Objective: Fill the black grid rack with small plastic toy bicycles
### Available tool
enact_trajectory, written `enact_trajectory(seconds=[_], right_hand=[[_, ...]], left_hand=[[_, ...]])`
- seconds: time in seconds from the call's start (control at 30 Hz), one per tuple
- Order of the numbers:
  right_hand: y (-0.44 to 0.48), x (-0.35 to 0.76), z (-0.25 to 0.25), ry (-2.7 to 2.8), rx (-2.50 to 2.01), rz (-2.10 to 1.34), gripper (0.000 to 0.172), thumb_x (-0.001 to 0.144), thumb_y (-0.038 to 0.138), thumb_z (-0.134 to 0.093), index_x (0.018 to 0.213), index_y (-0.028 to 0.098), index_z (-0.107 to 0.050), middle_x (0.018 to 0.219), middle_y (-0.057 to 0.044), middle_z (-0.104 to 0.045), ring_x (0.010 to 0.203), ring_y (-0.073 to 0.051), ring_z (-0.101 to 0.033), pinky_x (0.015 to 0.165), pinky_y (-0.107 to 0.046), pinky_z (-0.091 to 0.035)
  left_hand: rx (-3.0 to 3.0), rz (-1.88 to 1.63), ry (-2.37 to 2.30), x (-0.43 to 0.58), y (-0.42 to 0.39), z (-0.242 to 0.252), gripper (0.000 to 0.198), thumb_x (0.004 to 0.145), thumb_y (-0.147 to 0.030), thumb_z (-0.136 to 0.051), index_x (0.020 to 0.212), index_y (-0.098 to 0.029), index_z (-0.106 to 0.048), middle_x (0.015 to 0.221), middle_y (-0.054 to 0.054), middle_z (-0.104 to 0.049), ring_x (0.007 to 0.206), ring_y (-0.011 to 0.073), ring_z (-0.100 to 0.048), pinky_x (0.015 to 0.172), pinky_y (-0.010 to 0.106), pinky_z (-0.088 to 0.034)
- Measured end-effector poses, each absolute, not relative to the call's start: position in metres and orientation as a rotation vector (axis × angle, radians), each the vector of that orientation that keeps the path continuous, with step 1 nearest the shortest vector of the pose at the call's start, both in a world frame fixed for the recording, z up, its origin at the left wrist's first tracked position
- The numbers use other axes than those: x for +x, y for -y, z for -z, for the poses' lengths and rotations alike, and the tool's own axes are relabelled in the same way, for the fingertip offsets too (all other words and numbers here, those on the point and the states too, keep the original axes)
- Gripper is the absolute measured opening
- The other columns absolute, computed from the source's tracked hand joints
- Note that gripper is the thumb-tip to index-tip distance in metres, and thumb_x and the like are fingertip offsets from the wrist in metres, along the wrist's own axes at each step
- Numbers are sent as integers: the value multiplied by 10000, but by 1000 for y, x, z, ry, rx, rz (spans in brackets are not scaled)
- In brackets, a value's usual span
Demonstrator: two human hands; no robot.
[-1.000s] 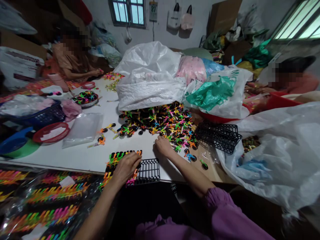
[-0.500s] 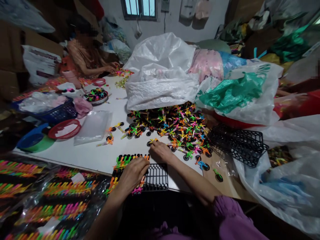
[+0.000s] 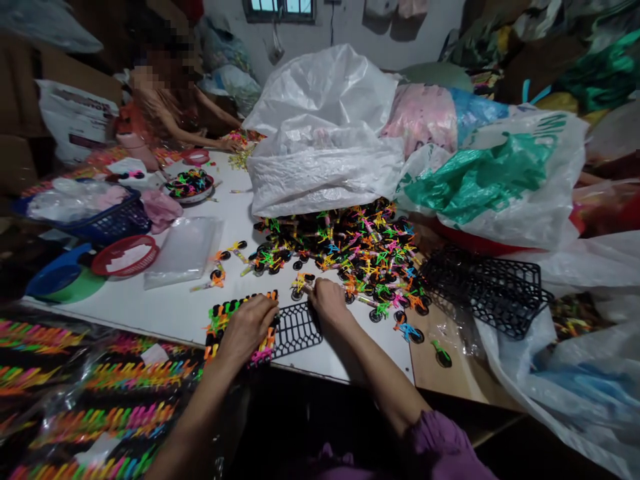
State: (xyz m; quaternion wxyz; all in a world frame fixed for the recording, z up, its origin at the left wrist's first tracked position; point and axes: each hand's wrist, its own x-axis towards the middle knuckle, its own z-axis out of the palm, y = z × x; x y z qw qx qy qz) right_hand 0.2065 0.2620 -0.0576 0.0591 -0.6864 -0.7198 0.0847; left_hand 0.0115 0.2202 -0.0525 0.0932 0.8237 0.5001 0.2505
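Note:
A black plastic grid rack (image 3: 299, 331) lies at the table's front edge, its left part filled with rows of colourful toy bicycles (image 3: 223, 308). My left hand (image 3: 249, 329) rests over the filled part, fingers bent together at the border with the bare cells. Whatever those fingertips pinch is hidden. Just beyond the rack's far right corner, my right hand (image 3: 330, 303) has its fingers closed at a yellow toy bicycle (image 3: 301, 285) with black wheels. Behind it spreads a loose pile of toy bicycles (image 3: 360, 250), several with small candy-like tubes.
A big white sack (image 3: 325, 163) stands behind the pile. Further black racks (image 3: 485, 287) lie at right beside plastic bags. Clear bags (image 3: 183, 252), a red basket (image 3: 125, 255) and a blue basket (image 3: 107, 217) occupy the left. Packed bicycles (image 3: 125, 400) lie lower left; a co-worker (image 3: 170, 113) sits across.
The rack and my left hand have shifted left and turned slightly. My right hand has drawn back a little from the pile, and the yellow toy bicycle now stands tilted at its fingertips.

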Motion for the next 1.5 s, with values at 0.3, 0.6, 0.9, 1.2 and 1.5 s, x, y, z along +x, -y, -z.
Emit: enact_trajectory(seconds=[0.3,0.6,0.9,1.2,1.5], right_hand=[[-211,218,23,1947,-1473,-793,156,760,269,-608,892,187,-599,732,29,-600,615,-97,-505,571,-192,-330],[-187,225,5,1873,-1036,-1548,228,764,359,-604,816,137,-601,641,34,-520,575,-88,-452,532,-196,-320],[-184,209,11,1768,-900,-1802,228,755,347,-601,692,147,-512,525,74,-426,474,-58,-355,461,-184,-256],[-171,206,-3,1881,-1001,-1690,186,763,332,-594,760,155,-534,571,75,-390,510,-59,-329,468,-181,-243],[-175,207,14,1972,-1396,-1118,164,769,334,-582,788,172,-564,612,48,-520,526,-84,-440,496,-194,-282]], left_hand=[[1746,-1023,-1520,37,-225,12,462,701,-506,-605,1008,-160,-598,985,70,-629,902,209,-587,831,339,-447],[1384,-898,-1237,52,-195,-13,362,624,-404,-648,878,-149,-610,805,32,-658,738,164,-600,673,271,-460],[1408,-820,-1159,40,-186,-11,482,666,-353,-633,1104,-164,-562,987,62,-649,880,204,-606,745,310,-476],[1536,-782,-1063,22,-175,-13,529,721,-358,-617,1209,-190,-506,897,42,-653,813,195,-607,762,342,-486],[1547,-938,-1335,7,-178,-3,564,687,-412,-637,1184,-177,-509,1066,73,-619,887,194,-597,795,344,-492]])
